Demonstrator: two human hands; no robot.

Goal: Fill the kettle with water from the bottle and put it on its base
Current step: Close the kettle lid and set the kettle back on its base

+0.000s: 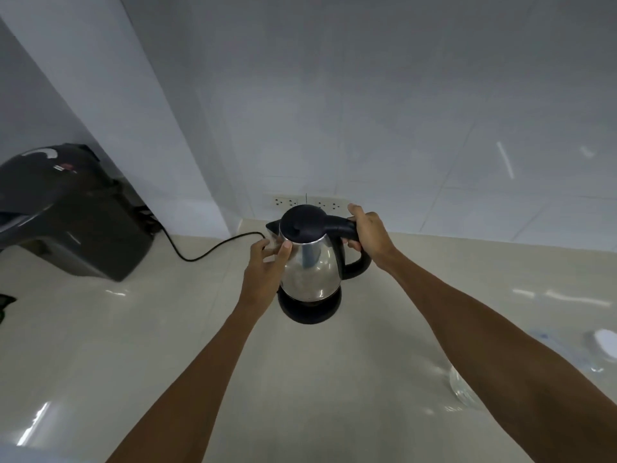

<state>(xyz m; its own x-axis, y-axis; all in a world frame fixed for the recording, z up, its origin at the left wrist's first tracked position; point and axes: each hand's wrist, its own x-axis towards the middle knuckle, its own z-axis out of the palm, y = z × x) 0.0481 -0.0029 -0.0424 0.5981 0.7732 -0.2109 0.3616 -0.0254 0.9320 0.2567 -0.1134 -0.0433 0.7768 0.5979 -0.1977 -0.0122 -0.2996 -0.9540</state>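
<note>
Steel kettle (309, 262) with black lid stands upright on its round black base (310, 309), mid-surface, just in front of the tiled wall. Your right hand (369, 235) is wrapped around the kettle's black handle (350, 243), fingers (354, 244) curled shut under it, thumb on top. Your left hand (267, 269) lies against the kettle's left flank below the spout, fingers (285, 252) loosely spread and touching the steel, not closed round anything. A black cord (207, 252) runs from behind the kettle across the pale glossy surface (167, 345) toward a dark appliance (70, 222) at far left; what that appliance is, you cannot tell. Two wall sockets (307, 202) sit low on the wall just behind the kettle lid. The clear bottle (464, 385) lies near the right edge, largely hidden behind your right forearm; a white cap (606, 342) shows at far right, blurred, so whether it is on the bottle cannot be told.
</note>
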